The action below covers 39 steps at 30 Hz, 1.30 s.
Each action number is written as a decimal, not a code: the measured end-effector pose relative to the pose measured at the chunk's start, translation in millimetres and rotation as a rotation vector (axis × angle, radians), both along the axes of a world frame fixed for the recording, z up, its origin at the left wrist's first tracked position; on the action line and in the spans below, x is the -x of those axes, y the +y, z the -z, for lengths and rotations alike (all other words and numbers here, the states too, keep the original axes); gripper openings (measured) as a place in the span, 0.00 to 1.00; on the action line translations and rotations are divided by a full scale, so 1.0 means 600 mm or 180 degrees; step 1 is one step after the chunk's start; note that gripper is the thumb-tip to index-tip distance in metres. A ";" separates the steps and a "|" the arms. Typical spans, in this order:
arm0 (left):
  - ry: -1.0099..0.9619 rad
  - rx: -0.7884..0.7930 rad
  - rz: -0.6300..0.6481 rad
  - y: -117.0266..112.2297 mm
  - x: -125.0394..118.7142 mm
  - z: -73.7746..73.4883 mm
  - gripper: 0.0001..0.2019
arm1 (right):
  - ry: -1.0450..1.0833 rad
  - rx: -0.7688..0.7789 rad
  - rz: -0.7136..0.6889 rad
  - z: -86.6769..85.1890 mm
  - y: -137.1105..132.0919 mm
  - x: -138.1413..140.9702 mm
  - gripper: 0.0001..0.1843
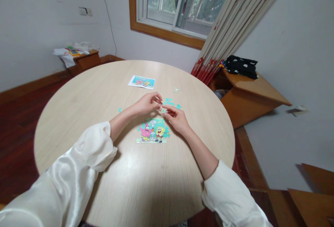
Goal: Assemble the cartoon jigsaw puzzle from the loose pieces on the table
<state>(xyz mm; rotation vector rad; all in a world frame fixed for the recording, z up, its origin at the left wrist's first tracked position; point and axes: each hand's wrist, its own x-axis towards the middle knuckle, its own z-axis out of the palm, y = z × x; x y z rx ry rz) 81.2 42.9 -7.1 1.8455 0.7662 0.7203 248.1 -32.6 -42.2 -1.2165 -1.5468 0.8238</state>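
Observation:
A partly built cartoon jigsaw puzzle lies on the round wooden table. Above its far edge my left hand and my right hand meet, fingertips pinched together over a small teal piece that I can barely make out. Several loose teal pieces lie just beyond the hands, one more to the left and one further back. A printed reference picture lies flat at the far side of the table.
A low wooden stand with papers is by the left wall. At the right, a wooden box carries dark folded cloth under a curtain and window. Wooden boards lie at lower right.

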 end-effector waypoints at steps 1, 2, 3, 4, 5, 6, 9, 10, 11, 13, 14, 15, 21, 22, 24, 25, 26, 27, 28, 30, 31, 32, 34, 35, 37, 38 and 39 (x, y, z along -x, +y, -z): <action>0.0069 -0.0050 -0.0067 0.003 0.003 -0.004 0.06 | 0.0001 0.0032 0.0035 -0.001 0.000 -0.001 0.15; 0.0141 -0.0105 -0.0147 0.005 0.006 -0.008 0.04 | 0.0021 0.0078 0.0068 -0.001 0.001 -0.001 0.14; 0.0214 -0.0169 -0.0254 0.007 0.011 -0.011 0.03 | 0.0069 0.0138 0.0096 -0.001 0.001 -0.002 0.14; 0.0297 -0.0264 -0.0374 0.006 0.016 -0.012 0.02 | 0.0143 0.0220 0.0113 -0.001 0.001 -0.002 0.14; 0.0388 -0.0377 -0.0499 0.003 0.023 -0.012 0.02 | 0.0244 0.0308 0.0123 -0.002 0.001 -0.003 0.14; 0.0494 -0.0517 -0.0631 -0.004 0.032 -0.010 0.02 | 0.0357 0.0396 0.0123 -0.003 0.001 -0.003 0.14; 0.0852 -0.1166 -0.0900 -0.039 0.062 0.005 0.04 | 0.0587 0.0679 0.0017 -0.010 -0.001 -0.008 0.16; 0.0920 -0.1298 -0.0915 -0.053 0.073 0.011 0.05 | 0.0587 0.0771 -0.0050 -0.013 -0.002 -0.010 0.16; 0.0985 -0.1386 -0.0875 -0.067 0.082 0.016 0.05 | 0.0546 0.0848 -0.0117 -0.017 -0.004 -0.013 0.15; 0.1037 -0.1455 -0.0752 -0.088 0.099 0.025 0.06 | 0.0377 0.0914 -0.0205 -0.025 -0.006 -0.020 0.14; 0.1046 -0.1464 -0.0723 -0.094 0.104 0.027 0.07 | 0.0292 0.0904 -0.0208 -0.028 -0.007 -0.024 0.13; 0.1031 -0.1460 -0.0744 -0.097 0.109 0.028 0.07 | 0.0229 0.0885 -0.0203 -0.030 -0.008 -0.027 0.12; 0.0909 -0.1275 -0.1201 -0.073 0.127 0.028 0.09 | 0.0207 0.1042 -0.0276 -0.029 -0.009 -0.034 0.13; 0.0910 -0.1206 -0.1238 -0.069 0.130 0.029 0.09 | 0.0235 0.1087 -0.0316 -0.027 -0.009 -0.034 0.14; 0.0912 -0.1085 -0.1297 -0.064 0.133 0.032 0.09 | 0.0286 0.1165 -0.0388 -0.022 -0.009 -0.034 0.16; 0.0914 -0.1050 -0.1321 -0.063 0.134 0.034 0.09 | 0.0311 0.1200 -0.0412 -0.020 -0.008 -0.033 0.16; 0.0915 -0.1033 -0.1341 -0.062 0.135 0.035 0.09 | 0.0345 0.1226 -0.0419 -0.018 -0.008 -0.033 0.16; 0.0918 -0.1028 -0.1354 -0.062 0.135 0.036 0.09 | 0.0389 0.1244 -0.0410 -0.017 -0.008 -0.033 0.16; 0.0922 -0.1030 -0.1363 -0.062 0.135 0.036 0.09 | 0.0440 0.1254 -0.0389 -0.016 -0.007 -0.032 0.16; 0.0931 -0.1036 -0.1369 -0.061 0.134 0.036 0.09 | 0.0544 0.1259 -0.0330 -0.015 -0.008 -0.029 0.17; 0.0938 -0.1036 -0.1370 -0.061 0.133 0.035 0.09 | 0.0578 0.1248 -0.0299 -0.016 -0.009 -0.026 0.18; 0.0944 -0.1030 -0.1369 -0.061 0.133 0.035 0.09 | 0.0593 0.1225 -0.0267 -0.017 -0.010 -0.023 0.18; 0.0939 -0.0999 -0.1343 -0.062 0.131 0.034 0.09 | 0.0566 0.1118 -0.0193 -0.018 -0.012 -0.016 0.18; 0.0919 -0.0973 -0.1314 -0.063 0.130 0.033 0.09 | 0.0523 0.1034 -0.0152 -0.019 -0.013 -0.011 0.17; 0.0821 -0.0904 -0.1215 -0.067 0.126 0.031 0.09 | 0.0399 0.0812 -0.0064 -0.017 -0.015 -0.001 0.14; 0.0759 -0.0870 -0.1151 -0.069 0.123 0.030 0.09 | 0.0317 0.0687 -0.0033 -0.015 -0.015 0.005 0.13; 0.0706 -0.0842 -0.1087 -0.071 0.120 0.029 0.09 | 0.0230 0.0563 -0.0017 -0.012 -0.015 0.012 0.12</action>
